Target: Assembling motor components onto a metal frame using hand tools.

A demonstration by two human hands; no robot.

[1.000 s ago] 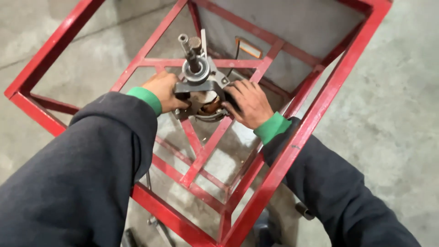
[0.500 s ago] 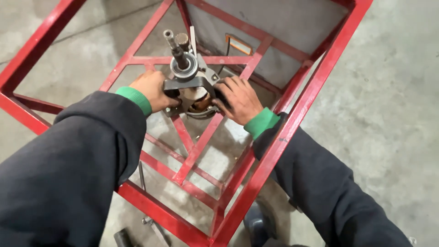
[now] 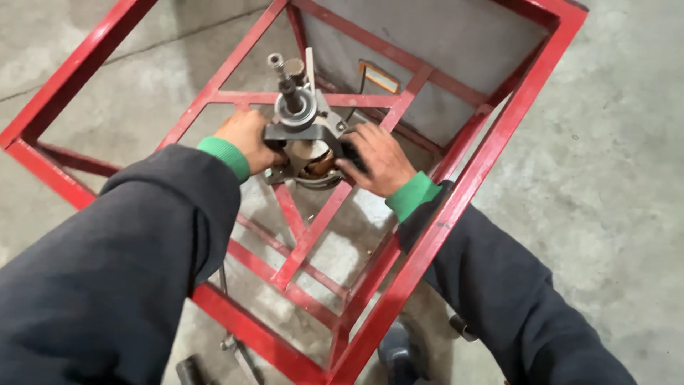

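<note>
A grey metal motor assembly with an upright shaft sits in the middle of a red steel frame, where the frame's cross bars meet. My left hand grips its left side. My right hand grips its right side. Both arms wear dark sleeves with green cuffs. Copper-coloured windings show under the assembly's grey top bracket. The lower part of the assembly is hidden by my hands.
The frame stands on a grey concrete floor. A small orange-edged plate lies inside the frame at the back. Metal tools lie on the floor by the frame's near corner. A dark shoe shows at the bottom.
My view has shifted a little; the frame and assembly sit slightly further right. Both hands keep their hold on the assembly's sides.
</note>
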